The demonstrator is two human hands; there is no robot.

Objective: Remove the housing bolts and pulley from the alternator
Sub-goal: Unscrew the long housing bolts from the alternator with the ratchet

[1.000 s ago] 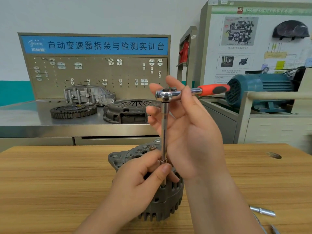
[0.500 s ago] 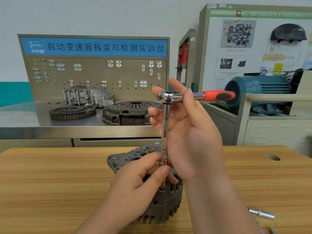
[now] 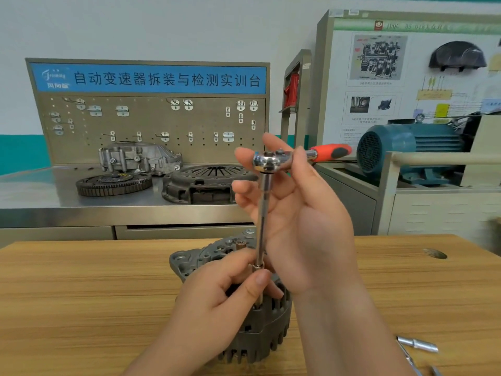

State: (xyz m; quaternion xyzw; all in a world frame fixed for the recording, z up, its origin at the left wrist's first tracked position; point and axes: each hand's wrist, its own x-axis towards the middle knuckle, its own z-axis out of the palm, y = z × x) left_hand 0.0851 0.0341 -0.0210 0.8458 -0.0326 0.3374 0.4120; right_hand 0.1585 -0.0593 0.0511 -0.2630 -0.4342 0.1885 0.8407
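Left hand (image 3: 217,297) low at centre, thumb and fingers curled in a pinch round the bottom end of the extension bar (image 3: 264,218), right on top of the alternator (image 3: 260,332). Right hand (image 3: 301,226) raised, palm turned toward the camera, fingertips and thumb closed loosely round the head of the ratchet (image 3: 272,160), lower fingers curled behind the bar. Bar near upright, running from the ratchet head down into the left pinch. Orange-and-black handle pointing right, past the right hand. Foot of the bar mostly hidden by the left thumb; bolt under it hidden.

Alternator on end on the bench (image 3: 81,294), about midway along, close to the near edge. Grey housing, vent slots round the lower part, mounting ear at upper left.

Behind the bench, left to right:
- Steel counter (image 3: 40,196) carrying a flywheel (image 3: 113,183) toward its front edge.
- Casing (image 3: 138,158) behind the flywheel, against the pegboard (image 3: 151,123).
- Clutch cover (image 3: 200,185) just right of the flywheel, its right side behind the right hand's fingers.
- Pegboard dotted with hooks, blue sign (image 3: 149,78) with white characters along its top.
- Red item (image 3: 292,89) on a narrow stand.
- Display board (image 3: 379,77) with diagrams.
- Blue-green motor (image 3: 406,147) on a cream cabinet.

Dark oval mark (image 3: 435,253) near the bench's far edge, toward the right. Small metal cylinder (image 3: 417,344) near the right near corner, with shiny tool ends beside it cut off by the frame.
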